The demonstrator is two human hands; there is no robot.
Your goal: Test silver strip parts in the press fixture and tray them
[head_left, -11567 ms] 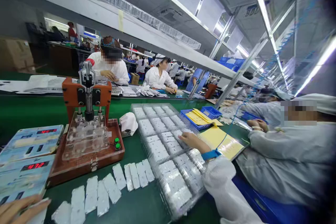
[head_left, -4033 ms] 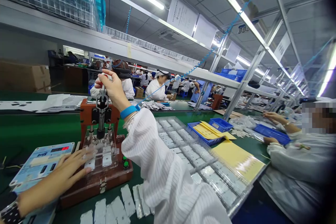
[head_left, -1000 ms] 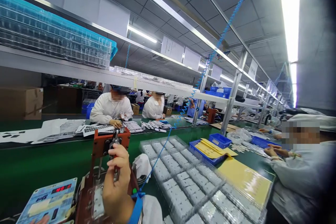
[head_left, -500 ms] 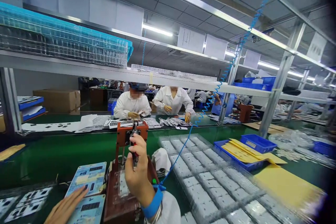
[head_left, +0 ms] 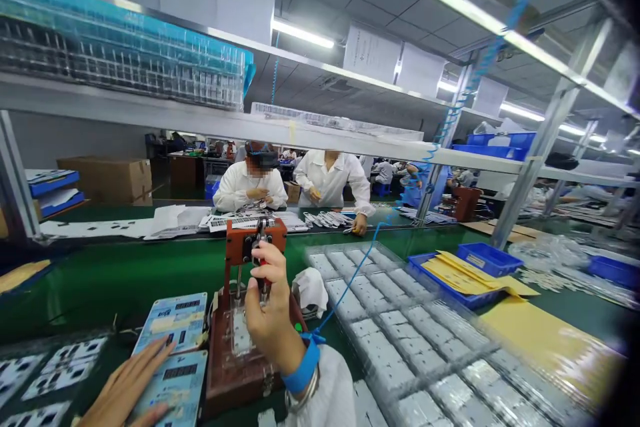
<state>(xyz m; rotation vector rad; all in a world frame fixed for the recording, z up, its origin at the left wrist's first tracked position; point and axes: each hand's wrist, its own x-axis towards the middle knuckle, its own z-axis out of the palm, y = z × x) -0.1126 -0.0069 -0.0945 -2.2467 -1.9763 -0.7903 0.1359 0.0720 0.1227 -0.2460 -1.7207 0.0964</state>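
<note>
My right hand (head_left: pixel 275 323), in a blue wrist strap (head_left: pixel 303 367) with a coiled cord, is closed around the red-handled lever (head_left: pixel 263 269) of a toggle clamp. That clamp is mounted on top of a reddish-brown test fixture (head_left: pixel 235 377). Under the clamp, a pale flat part (head_left: pixel 242 332) lies in the fixture's clear nest, partly hidden by my hand. To the left, my left hand (head_left: pixel 125 383) rests flat with fingers stretched over two light-blue meter panels, the rear one (head_left: pixel 175 307) and the front one (head_left: pixel 186 373), each with a dark digit display.
Clear trays of white flat parts (head_left: pixel 383 353) fill the right side. Beyond them are blue bins (head_left: pixel 487 259) and yellow sheets (head_left: pixel 545 340). A white cloth bundle (head_left: pixel 310 290) sits behind the fixture. White-and-black parts (head_left: pixel 65 373) lie at left. Two co-workers work across the bench under a shelf.
The camera view has tilted and shifted slightly, so the fixture appears a little further right. My right hand stays on the lever. More of my left thumb shows on the front panel.
</note>
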